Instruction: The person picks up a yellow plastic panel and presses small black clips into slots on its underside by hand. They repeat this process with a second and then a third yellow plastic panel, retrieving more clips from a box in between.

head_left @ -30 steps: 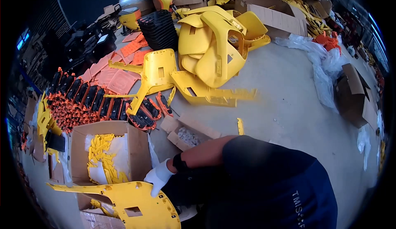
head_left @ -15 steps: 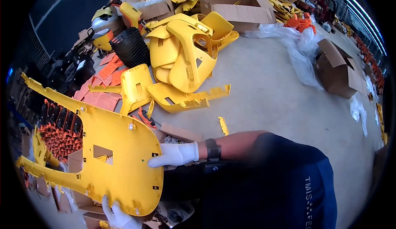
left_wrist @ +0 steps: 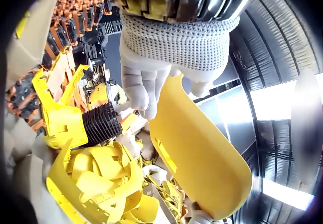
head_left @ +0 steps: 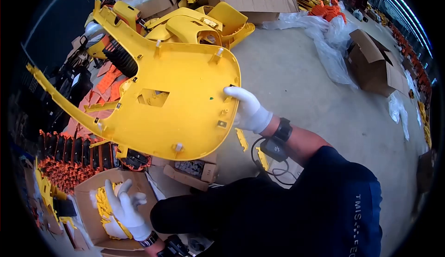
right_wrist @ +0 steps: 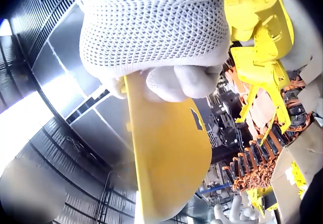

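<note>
My gloved right hand (head_left: 250, 111) grips the rounded edge of a large yellow plastic panel (head_left: 190, 90), thumb on the face toward me, fingers behind. Two long arms of the panel reach to the left, and its face has a rectangular cutout plus small pegs and clips. In the right wrist view, the panel (right_wrist: 169, 153) extends away from the curled fingers (right_wrist: 194, 82). My gloved left hand (head_left: 125, 208) is apart from the panel, its fingers spread loosely above a cardboard box (head_left: 88, 190) of small yellow parts (head_left: 104, 206). It appears empty.
Stacked yellow panels (head_left: 232, 21) lie on the floor beyond. Rows of orange-and-black parts (head_left: 69, 153) stand at left. A small carton (head_left: 206, 173) sits beside my leg. At right are plastic sheeting (head_left: 333, 62) and an open box (head_left: 371, 65).
The yellow panel has risen from low at the left and swung upward, now facing me. My left hand, at its lower edge half a second ago, has come off it.
</note>
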Available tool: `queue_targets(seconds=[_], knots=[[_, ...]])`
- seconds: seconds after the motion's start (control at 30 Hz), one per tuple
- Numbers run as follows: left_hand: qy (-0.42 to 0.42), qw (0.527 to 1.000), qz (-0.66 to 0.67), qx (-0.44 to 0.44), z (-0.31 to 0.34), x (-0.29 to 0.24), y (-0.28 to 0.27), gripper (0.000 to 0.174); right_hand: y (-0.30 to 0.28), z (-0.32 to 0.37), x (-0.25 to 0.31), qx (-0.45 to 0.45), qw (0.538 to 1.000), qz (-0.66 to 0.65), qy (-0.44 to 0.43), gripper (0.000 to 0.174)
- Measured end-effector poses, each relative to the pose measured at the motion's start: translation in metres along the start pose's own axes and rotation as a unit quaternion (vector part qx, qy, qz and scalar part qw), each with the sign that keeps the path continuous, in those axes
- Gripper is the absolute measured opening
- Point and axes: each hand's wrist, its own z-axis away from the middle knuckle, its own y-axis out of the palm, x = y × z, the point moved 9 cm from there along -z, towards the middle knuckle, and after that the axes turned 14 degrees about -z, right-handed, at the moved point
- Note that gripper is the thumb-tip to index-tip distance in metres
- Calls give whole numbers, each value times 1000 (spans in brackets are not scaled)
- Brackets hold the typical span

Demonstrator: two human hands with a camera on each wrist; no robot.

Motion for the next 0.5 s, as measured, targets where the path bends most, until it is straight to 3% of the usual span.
queue_targets(seconds=[0.1,0.2,0.3,0.37,0.5], knots=[[-100,994,-16,-28,7,97,-38,65,-49,21,79,-82,988,-23,-125,36],[-222,969,-61,-86,45,187,-97,60,-87,52,149,-92,974,31,-205,33],[-295,942,-93,-129,80,240,-134,56,-132,83,194,-199,931,66,-299,23],[-319,933,-86,-143,102,259,-148,55,-191,98,211,-263,909,82,-314,19],[-346,925,-77,-136,131,291,-143,55,-287,138,191,-422,846,70,-319,21]])
